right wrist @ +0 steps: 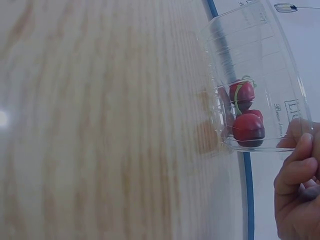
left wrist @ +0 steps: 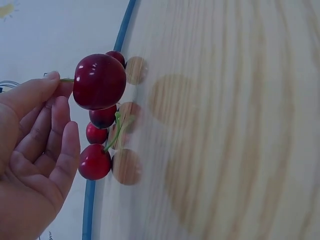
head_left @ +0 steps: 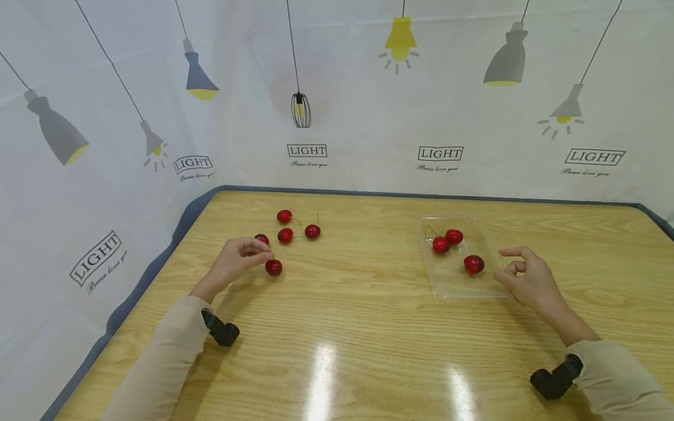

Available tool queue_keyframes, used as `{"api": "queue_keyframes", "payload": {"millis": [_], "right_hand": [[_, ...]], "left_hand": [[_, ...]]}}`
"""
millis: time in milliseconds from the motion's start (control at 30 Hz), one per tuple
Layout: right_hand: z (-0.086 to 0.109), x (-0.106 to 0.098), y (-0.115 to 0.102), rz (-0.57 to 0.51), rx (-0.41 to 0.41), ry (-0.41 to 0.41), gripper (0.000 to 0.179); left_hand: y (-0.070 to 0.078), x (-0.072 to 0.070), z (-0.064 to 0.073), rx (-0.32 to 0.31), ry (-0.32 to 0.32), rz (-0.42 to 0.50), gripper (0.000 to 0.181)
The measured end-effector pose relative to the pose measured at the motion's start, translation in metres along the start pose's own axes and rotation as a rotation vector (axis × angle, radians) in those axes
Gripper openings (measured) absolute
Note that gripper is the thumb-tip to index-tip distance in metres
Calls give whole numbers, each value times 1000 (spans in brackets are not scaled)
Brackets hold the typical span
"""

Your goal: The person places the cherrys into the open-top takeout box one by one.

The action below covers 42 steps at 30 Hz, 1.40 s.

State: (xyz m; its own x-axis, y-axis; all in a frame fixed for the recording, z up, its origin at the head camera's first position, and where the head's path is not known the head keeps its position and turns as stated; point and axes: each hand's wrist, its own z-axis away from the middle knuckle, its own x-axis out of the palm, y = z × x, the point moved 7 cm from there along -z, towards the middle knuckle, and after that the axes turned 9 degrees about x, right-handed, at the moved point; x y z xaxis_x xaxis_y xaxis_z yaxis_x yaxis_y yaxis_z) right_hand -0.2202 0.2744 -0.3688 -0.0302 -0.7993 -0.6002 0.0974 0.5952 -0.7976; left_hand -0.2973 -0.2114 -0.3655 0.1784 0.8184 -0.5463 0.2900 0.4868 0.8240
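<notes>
So the cherry in play [head_left: 273,267] is on the left side of the wooden table [head_left: 368,327], and from my end it looks like my left hand [head_left: 238,260] has it by the stem: in the left wrist view the thumb and forefinger are pinched on the green stem with the fruit dangling just off the fingertips, right down near the tabletop. Just beyond it, further from me, four loose cherries [head_left: 285,235] sit in a small cluster, one of them partly tucked behind my fingers. Over on the right there's the clear plastic tray [head_left: 492,289] with three cherries inside [head_left: 447,240], two touching at the far end and one nearer me by the right wall. My right hand [head_left: 528,282] is parked just beside the tray's near right edge, fingers loosely curled and holding nothing; I can't tell whether a fingertip is actually touching the plastic. Progress-wise I'd call it a bit under halfway, if the job is moving fruit into the tray: three in, one in the fingers, four waiting on the wood. Backdrop is a white curtain with lamp prints [head_left: 400,41].
</notes>
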Motion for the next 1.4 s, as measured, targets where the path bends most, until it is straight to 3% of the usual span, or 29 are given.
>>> {"api": "queue_keyframes", "payload": {"millis": [300,700,1033,1400], "right_hand": [[-1,1,2,-5,1,-4,42],[-1,0,3,-2,-4,1,42],[-2,0,2,3,-6,7,41],[-1,0,2,6,7,4,42]], "left_hand": [[-1,1,-3,19,35,27,28],[6,7,-7,31,16,61,24],[8,9,-8,37,27,40,31],[10,12,-12,41,44,18,26]]}}
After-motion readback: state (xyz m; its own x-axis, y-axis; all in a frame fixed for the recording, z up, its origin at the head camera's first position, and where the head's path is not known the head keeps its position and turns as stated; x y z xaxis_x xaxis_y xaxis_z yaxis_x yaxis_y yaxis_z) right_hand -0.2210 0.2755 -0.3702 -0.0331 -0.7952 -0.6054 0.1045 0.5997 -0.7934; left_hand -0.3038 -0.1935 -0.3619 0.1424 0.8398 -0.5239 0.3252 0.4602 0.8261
